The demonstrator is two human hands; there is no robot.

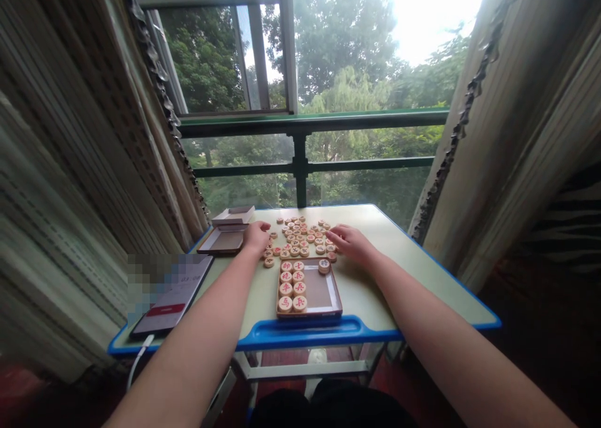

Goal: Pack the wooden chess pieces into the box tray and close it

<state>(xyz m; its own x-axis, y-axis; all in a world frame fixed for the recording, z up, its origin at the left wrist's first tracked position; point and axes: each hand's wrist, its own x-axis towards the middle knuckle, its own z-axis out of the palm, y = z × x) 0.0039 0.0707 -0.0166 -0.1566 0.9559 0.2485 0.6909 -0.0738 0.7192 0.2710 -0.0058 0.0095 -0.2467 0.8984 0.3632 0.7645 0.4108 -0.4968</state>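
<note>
Several round wooden chess pieces (300,234) with red and dark characters lie scattered on the pale table (375,278). In front of them a shallow brown box (328,293) holds several pieces in two columns on its left side, plus one piece (323,265) at its top right. My left hand (256,235) rests curled at the left edge of the scattered pieces; what its fingers hold is hidden. My right hand (347,240) lies over the right edge of the pile, fingers stretched toward the pieces.
A box lid (221,242) and a second small box (233,216) sit at the table's far left. A phone (171,300) with a white cable lies at the near left. Curtains hang on both sides; a window with a green railing (300,124) is beyond.
</note>
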